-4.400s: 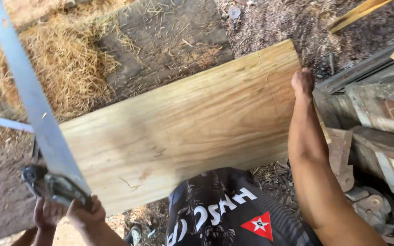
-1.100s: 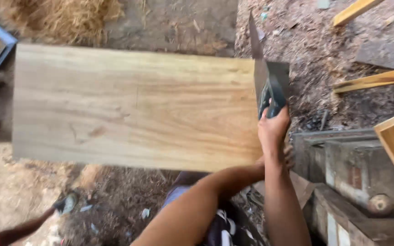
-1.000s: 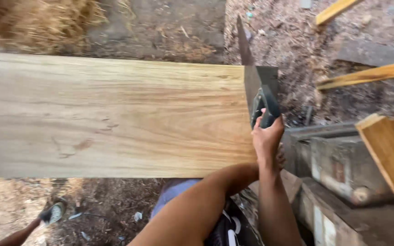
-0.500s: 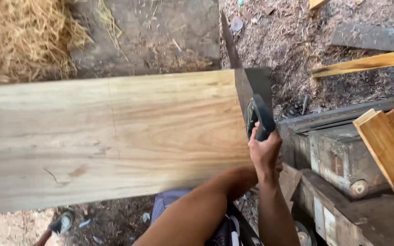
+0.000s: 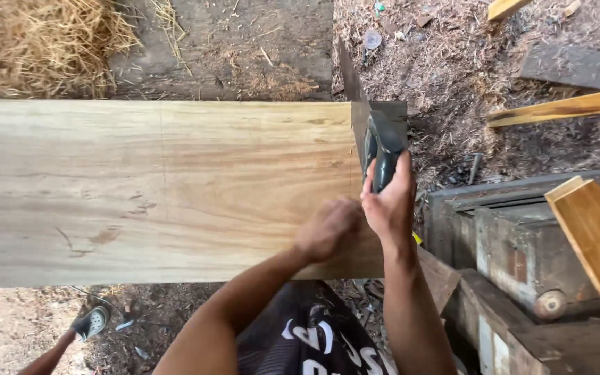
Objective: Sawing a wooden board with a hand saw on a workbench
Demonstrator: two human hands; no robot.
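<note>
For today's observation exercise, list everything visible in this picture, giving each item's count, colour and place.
wooden board: one, pale yellow-brown, across the middle
handsaw: one, grey blade with dark handle, at the board's right end
straw pile: one, golden, top left
wooden strips: at least two, yellow, upper right
wooden frame piece: one, orange-brown, right edge
old beams: several, weathered grey, lower right
sandal: one, dark, bottom left
left hand: flat on the board
right hand: fingers gripping the handsaw handle
</note>
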